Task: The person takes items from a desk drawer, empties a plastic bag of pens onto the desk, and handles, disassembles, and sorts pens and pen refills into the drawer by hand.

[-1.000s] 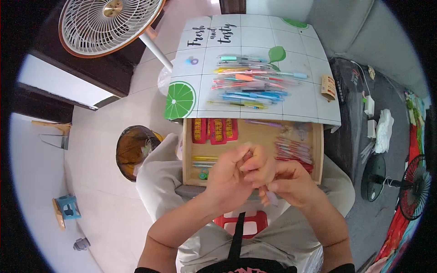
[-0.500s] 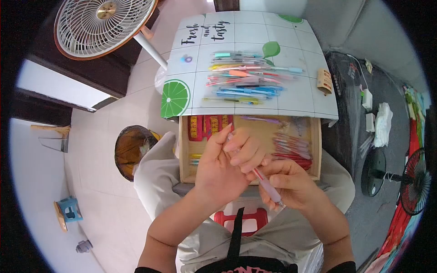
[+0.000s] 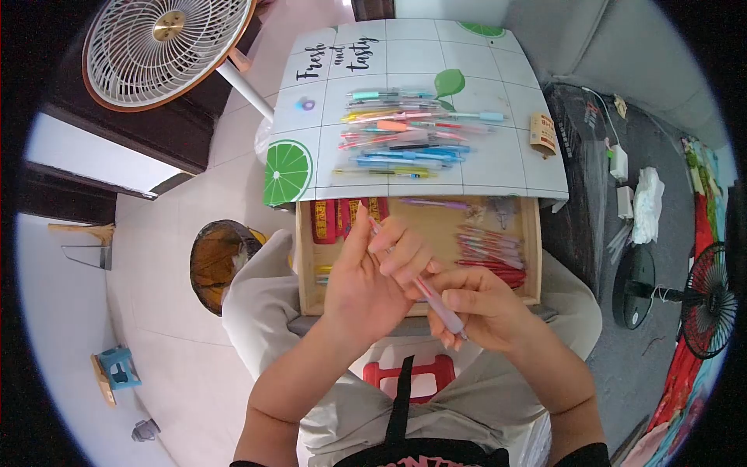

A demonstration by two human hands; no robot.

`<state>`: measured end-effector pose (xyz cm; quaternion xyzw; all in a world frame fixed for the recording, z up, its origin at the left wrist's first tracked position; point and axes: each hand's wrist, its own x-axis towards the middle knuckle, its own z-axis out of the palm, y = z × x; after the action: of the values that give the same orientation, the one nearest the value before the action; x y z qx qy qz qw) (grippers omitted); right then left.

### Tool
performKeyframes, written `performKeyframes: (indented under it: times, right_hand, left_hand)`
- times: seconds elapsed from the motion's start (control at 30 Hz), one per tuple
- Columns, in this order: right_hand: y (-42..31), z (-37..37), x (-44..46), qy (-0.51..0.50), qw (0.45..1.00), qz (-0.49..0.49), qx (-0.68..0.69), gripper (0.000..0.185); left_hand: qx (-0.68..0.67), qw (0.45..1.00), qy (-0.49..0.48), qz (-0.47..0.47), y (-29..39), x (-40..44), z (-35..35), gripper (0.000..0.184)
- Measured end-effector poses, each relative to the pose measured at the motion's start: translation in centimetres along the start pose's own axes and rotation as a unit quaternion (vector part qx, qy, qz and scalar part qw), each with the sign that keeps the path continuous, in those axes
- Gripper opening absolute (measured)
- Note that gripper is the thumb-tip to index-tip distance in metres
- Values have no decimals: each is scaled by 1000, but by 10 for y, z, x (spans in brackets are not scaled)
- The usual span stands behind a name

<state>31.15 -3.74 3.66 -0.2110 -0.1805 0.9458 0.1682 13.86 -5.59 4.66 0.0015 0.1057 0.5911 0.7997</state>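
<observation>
A pink pen (image 3: 440,307) is held slantwise over the front of the open drawer (image 3: 311,302). My left hand (image 3: 370,280) has its fingers wrapped round the pen's upper part. My right hand (image 3: 484,308) pinches the lower part with thumb and fingers. Beyond my hands, the drawer holds red packets (image 3: 325,221), a purple pen (image 3: 434,204) and a bunch of red and pink pens (image 3: 490,251). On the tabletop (image 3: 513,175) above lies a spread of several pens, among them blue ones (image 3: 408,157) and an orange-gripped one (image 3: 391,125).
A brown paper piece (image 3: 542,134) and a small purple ring (image 3: 309,104) lie on the table. A white fan (image 3: 168,26) stands at the upper left, a bin (image 3: 222,265) left of my leg, and a black fan (image 3: 710,300) at the right. A red stool (image 3: 443,373) is below.
The pink pen, mostly hidden between my hands at first, now shows more of its length. My fingers have shifted along it. The whole view has moved slightly.
</observation>
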Motion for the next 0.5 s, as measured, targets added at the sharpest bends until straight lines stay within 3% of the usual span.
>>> performKeyframes:
  times: [0.23, 0.3, 0.5]
  right_hand:
    - [2, 1, 5, 14, 999, 6, -48, 30]
    - [2, 3, 8, 32, 988, -5, -153, 30]
    - [8, -8, 13, 52, 984, -10, -168, 24]
  left_hand:
    - [-3, 1000, 10, -9, 3, 0, -4, 44]
    - [27, 999, 14, -11, 5, 1, -4, 44]
    - [59, 998, 21, -11, 2, 4, -15, 41]
